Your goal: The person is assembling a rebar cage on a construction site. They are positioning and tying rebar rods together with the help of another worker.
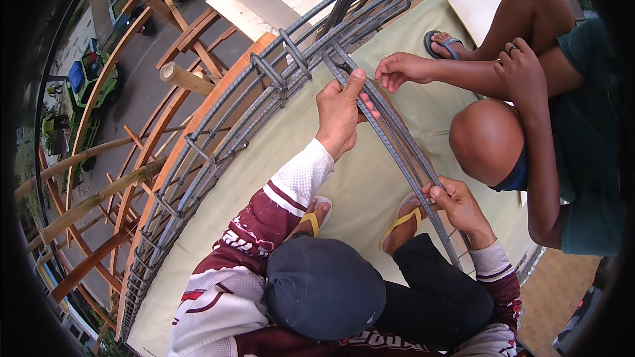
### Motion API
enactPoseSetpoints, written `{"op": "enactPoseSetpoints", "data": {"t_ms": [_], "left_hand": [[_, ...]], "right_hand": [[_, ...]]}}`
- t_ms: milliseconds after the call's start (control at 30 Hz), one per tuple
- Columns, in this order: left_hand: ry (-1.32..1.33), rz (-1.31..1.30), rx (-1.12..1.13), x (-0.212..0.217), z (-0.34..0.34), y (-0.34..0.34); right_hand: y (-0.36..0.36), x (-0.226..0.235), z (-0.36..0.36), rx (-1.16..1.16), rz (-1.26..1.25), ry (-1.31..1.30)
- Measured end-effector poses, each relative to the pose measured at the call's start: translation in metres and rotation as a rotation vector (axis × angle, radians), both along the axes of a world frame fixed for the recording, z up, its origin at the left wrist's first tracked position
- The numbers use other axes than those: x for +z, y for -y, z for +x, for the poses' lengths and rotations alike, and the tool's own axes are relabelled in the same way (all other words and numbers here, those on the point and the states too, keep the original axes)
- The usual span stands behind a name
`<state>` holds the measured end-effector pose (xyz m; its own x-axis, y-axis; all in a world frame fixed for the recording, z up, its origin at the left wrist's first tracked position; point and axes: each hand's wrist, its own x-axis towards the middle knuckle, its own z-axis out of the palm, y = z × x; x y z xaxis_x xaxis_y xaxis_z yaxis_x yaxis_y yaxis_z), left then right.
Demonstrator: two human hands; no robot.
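Several long ribbed steel rebars point(397, 158), lying side by side, slant from the curved rebar cage point(274, 76) down toward my right side. My left hand point(340, 112) is closed around them near their upper end, thumb on top. Lower down, my right hand point(460, 208) grips the same bars between thumb and fingers. Another person's open hand point(405, 69) hovers just right of my left hand, close to the upper bar end. Below the bars are my feet in yellow-strapped flip-flops point(400, 225).
Pale greenish sheeting point(291, 125) covers the surface underfoot. Past the cage runs an orange-brown wooden edge point(245, 59), then bamboo poles point(188, 79) and curved timber over a drop to a street with a green vehicle point(92, 79). The other person point(589, 158) squats close at right.
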<state>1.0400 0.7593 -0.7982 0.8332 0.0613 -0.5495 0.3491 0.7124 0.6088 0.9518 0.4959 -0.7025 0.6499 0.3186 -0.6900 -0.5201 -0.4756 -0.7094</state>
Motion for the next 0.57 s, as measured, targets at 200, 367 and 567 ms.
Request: {"op": "enactPoseSetpoints", "data": {"t_ms": [200,367,567], "left_hand": [[-0.062,0.043,0.004,0.005,0.000,-0.001],[-0.027,0.089,-0.027,0.007,0.008,0.005],[-0.009,0.132,-0.031,0.012,0.008,0.007]], "right_hand": [[0.007,0.003,0.011,-0.092,-0.009,-0.249],[-0.001,0.005,0.008,-0.008,-0.207,0.191],[-0.021,0.021,0.009,0.011,-0.304,0.334]]}}
